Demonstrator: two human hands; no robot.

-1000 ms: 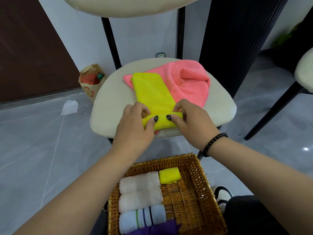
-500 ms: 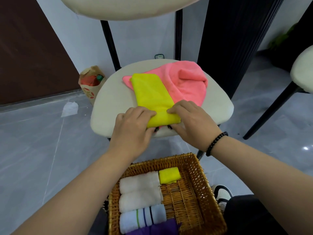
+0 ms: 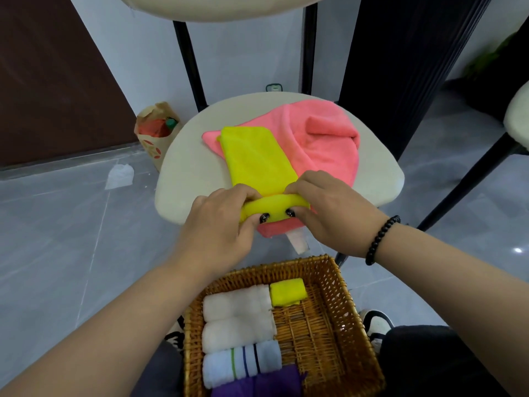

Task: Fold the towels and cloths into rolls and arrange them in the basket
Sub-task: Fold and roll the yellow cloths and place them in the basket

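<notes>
- Since half a second ago your thumbs have come back under the roll; both dark nails show again at its front.
- Your left hand point(image 3: 221, 224) and right hand point(image 3: 329, 213) have fingers clamped on the rolled near end of the yellow cloth point(image 3: 257, 159).
- Yellow cloth lies over the pink towel point(image 3: 323, 138) on the chair seat point(image 3: 183, 167).
- Wicker basket point(image 3: 343, 310) below holds two white rolls point(image 3: 234, 316), a striped roll point(image 3: 243, 362), a small yellow roll point(image 3: 287, 292).

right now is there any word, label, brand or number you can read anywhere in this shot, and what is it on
No readable text.
Paper bag on the floor: red printed shapes, no legible words.
Small dark-rimmed object behind the chair seat: too small to read.
Towels in the basket: stripes only, no lettering.
</notes>
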